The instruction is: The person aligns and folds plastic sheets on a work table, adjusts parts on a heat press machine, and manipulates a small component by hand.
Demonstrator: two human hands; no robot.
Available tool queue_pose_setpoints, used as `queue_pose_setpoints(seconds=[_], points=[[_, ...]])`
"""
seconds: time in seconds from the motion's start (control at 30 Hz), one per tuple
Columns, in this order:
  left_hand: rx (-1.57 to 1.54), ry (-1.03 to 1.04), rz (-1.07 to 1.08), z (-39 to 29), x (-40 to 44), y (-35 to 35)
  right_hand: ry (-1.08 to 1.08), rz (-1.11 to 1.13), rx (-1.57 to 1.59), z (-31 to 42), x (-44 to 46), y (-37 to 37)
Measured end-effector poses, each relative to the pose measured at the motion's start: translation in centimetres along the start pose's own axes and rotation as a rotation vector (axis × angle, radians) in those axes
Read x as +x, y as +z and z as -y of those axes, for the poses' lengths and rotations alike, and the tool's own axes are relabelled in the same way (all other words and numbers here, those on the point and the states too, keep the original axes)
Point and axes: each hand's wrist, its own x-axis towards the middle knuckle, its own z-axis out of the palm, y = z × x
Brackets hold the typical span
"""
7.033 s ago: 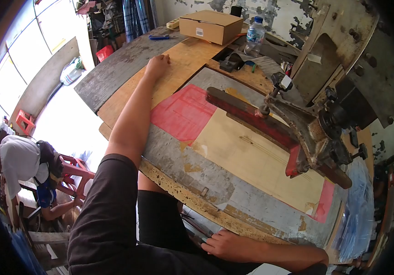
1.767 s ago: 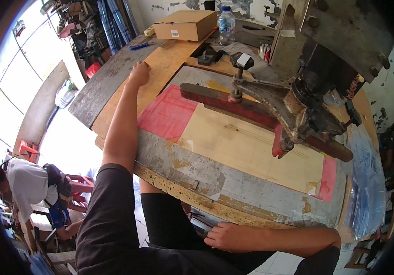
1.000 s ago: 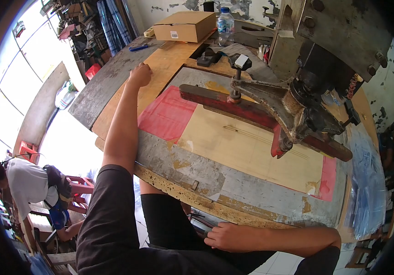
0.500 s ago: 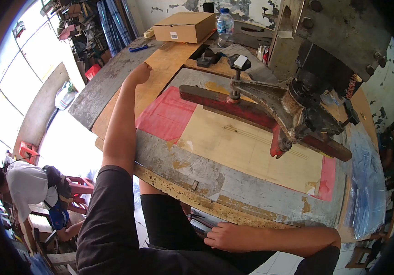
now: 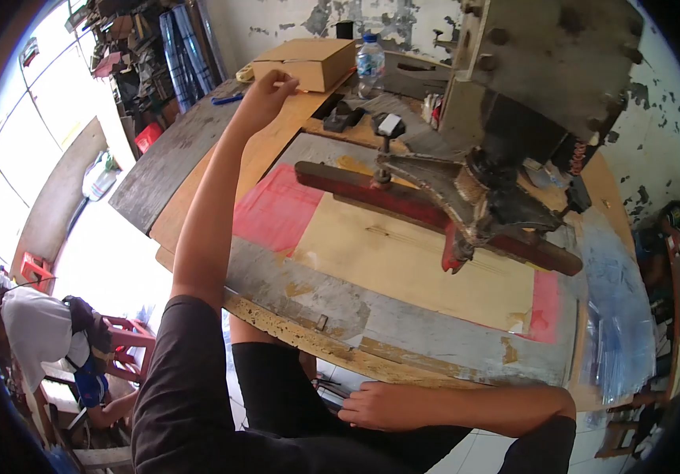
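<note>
My left hand [image 5: 265,101] is raised on an outstretched arm over the far left of the table, in front of the cardboard box [image 5: 308,62]. Its fingers are bent together in a pinch; whatever is between them, if anything, is too small to make out. Low in view, my right hand [image 5: 367,406] lies over my dark shorts at the table's near edge, fingers loosely bent and nothing seen in them. Before me, a pale yellow sheet [image 5: 419,257] with pink sheets [image 5: 280,207] at its ends lies under the press's red bar [image 5: 419,212].
The heavy metal press [image 5: 545,71] stands at the right. A water bottle [image 5: 370,67] and a blue pen-like item [image 5: 227,99] sit toward the back. Clear plastic sheets [image 5: 620,316] hang over the right edge. Another person [image 5: 47,340] sits at lower left.
My left hand has risen and moved away from me, toward the cardboard box. The view has shifted a little. My right hand stays on my lap.
</note>
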Motion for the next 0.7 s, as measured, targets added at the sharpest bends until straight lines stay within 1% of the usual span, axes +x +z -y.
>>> queue_pose_setpoints(seconds=[0.03,0.1,0.13,0.2,0.27,0.33,0.4,0.43,0.47,0.57,0.6,0.67,0.7], points=[[-0.009,0.017,0.0,-4.1,-0.1,0.1,0.012,-0.004,-0.015,0.0,0.0,0.0],[-0.251,0.159,-0.025,-12.3,-1.5,-0.2,0.006,0.014,0.011,0.0,0.0,-0.1],[-0.257,0.177,-0.027,-15.9,-2.6,-0.4,0.014,0.011,-0.005,0.1,0.1,-0.4],[-0.497,0.2,0.061,-21.9,-5.4,-1.0,0.005,0.044,0.027,0.3,0.1,-1.0],[-0.491,0.247,0.073,-26.3,-7.6,-1.3,0.008,0.064,0.005,0.3,0.2,-1.1],[-0.489,0.292,0.087,-29.1,-8.9,-1.2,0.014,0.084,-0.014,0.3,0.0,-1.1],[-0.469,0.33,0.197,-31.0,-9.7,-1.0,-0.003,0.065,-0.017,0.3,0.0,-0.8],[-0.399,0.248,0.191,-32.4,-10.1,-1.0,0.0,0.057,-0.023,0.2,0.0,-0.5],[-0.399,0.257,0.195,-32.7,-10.0,-0.3,-0.004,0.069,-0.045,0.0,0.0,-0.1],[-0.51,0.135,0.108,-33.9,-10.1,2.5,0.0,0.069,-0.069,0.0,-0.1,-0.2],[-0.517,0.135,0.114,-34.2,-10.2,3.3,-0.005,0.061,-0.064,0.2,-0.2,-0.1],[-0.44,0.138,0.019,-34.4,-10.2,4.5,0.014,0.036,-0.027,0.1,-0.4,0.1],[-0.397,0.18,-0.044,-34.3,-10.0,5.2,0.022,0.013,0.007,0.1,-0.4,0.2]])
